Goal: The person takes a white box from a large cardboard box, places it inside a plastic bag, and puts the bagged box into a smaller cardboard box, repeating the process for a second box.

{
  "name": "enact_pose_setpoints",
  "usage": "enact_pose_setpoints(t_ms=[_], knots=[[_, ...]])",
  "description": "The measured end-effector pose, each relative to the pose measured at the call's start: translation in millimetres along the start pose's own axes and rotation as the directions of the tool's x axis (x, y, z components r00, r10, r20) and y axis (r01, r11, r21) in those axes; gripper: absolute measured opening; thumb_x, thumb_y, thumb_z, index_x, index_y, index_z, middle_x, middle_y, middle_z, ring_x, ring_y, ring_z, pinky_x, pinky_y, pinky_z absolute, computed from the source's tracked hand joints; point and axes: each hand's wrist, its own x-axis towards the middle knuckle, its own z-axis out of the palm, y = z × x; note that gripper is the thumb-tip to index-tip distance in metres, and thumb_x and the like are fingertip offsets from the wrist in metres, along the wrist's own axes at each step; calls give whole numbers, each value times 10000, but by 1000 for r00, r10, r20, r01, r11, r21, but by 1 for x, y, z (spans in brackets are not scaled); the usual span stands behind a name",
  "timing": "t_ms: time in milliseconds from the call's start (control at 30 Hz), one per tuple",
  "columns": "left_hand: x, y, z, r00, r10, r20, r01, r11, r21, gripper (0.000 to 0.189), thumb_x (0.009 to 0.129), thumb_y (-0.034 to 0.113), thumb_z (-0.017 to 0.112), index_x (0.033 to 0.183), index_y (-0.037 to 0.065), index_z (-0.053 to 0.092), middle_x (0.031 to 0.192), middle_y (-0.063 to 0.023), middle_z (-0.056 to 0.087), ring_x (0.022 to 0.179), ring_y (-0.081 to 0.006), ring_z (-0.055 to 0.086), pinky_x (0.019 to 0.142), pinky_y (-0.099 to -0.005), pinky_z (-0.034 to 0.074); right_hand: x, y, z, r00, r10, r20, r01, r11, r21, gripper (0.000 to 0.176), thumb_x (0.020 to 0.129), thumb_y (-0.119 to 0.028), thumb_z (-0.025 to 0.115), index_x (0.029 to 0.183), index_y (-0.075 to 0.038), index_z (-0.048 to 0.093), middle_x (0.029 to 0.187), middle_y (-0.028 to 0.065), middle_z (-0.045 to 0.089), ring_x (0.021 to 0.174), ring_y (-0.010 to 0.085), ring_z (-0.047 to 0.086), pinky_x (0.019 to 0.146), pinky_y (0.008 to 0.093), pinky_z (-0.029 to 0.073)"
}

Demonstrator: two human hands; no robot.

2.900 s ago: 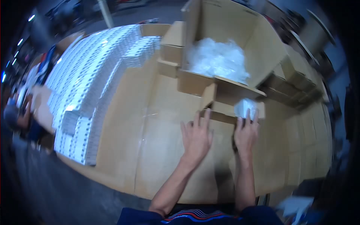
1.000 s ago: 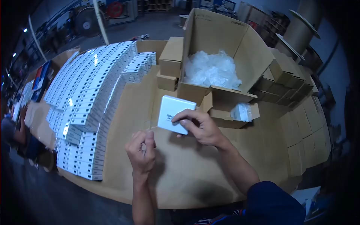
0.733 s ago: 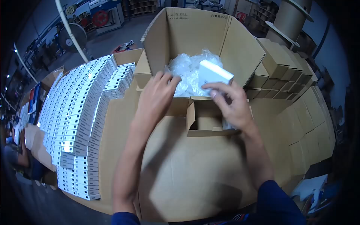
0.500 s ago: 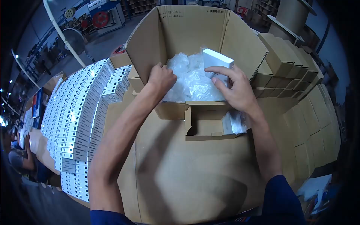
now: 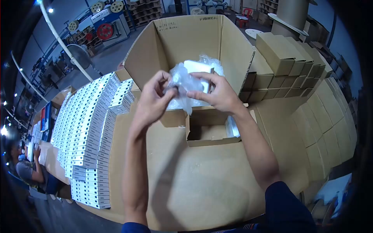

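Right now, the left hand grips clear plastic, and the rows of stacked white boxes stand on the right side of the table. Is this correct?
Not quite: the rows of stacked white boxes stand on the left side of the table, as the head view shows. The left hand does grip clear plastic.

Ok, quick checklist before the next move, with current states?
1. Left hand gripping the crumpled clear plastic bag: ok.
2. Right hand holding the flat white box: ok.
3. White box fully inside that bag: cannot tell, film and fingers overlap it.
4. Small brown cardboard carton open on top: ok.
5. White pack inside the carton, at its right end: ok.
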Motion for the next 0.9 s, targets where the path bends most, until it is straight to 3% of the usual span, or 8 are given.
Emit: enact_pose_setpoints(t_ms=[100,133,300,433,500,567,667,900], knots=[[-36,7,27,1000,-13,-14,9,968,-249,218,980,0,638,1177,-27,548,1036,-63,644,915,-118,628,847,-283,527,-24,2,5,994,26,105,-50,972,231,474,866,-345,851,1115,35,715,951,63,673,887,113,588,791,295,493],[-50,8,35,997,-29,-68,12,971,-240,206,995,12,627,1183,-31,555,989,-50,648,893,-108,628,812,-270,526,-40,-11,6,996,1,91,-22,973,229,291,928,-247,795,1020,17,716,903,33,671,862,86,577,778,290,489],[-126,-3,69,951,-240,-195,63,767,-639,180,1039,116,625,1166,-10,602,920,12,649,758,-27,570,648,-167,454,-123,-21,30,990,143,5,-113,761,639,199,943,-112,770,1061,22,681,1014,15,671,942,72,596,834,254,506],[-167,6,144,797,-376,-472,-50,739,-672,231,1106,261,498,1192,51,542,987,-16,620,844,-62,596,710,-214,509,-193,-14,69,955,281,-98,-167,777,607,164,957,-104,753,1042,16,681,999,8,663,887,62,576,779,250,487],[-187,1,164,755,-417,-506,44,802,-596,286,1095,301,534,1213,41,526,1019,-53,646,867,-82,589,739,-251,498,-222,-16,85,917,359,-173,-201,791,577,138,968,-118,738,999,10,696,950,5,649,848,62,559,760,245,473],[-207,-6,168,794,-433,-428,257,876,-409,203,1079,225,571,1127,28,570,924,-23,648,811,-70,573,695,-249,476,-245,-7,93,882,420,-213,-280,832,479,138,973,-127,728,975,9,703,921,4,642,839,65,557,767,246,471],[-219,-12,176,791,-285,-541,152,949,-276,143,1065,163,591,1044,22,586,831,7,621,742,-50,535,637,-233,437,-266,-12,96,852,476,-217,-236,719,654,148,991,-116,688,969,30,701,934,21,646,861,75,573,784,256,474],[-232,-12,158,886,-309,-345,194,924,-330,132,1070,150,577,984,63,527,767,46,513,679,-12,436,567,-214,362,-302,15,76,803,537,-260,-220,671,708,159,1035,-118,613,992,1,710,1013,43,632,916,87,589,787,242,474]])
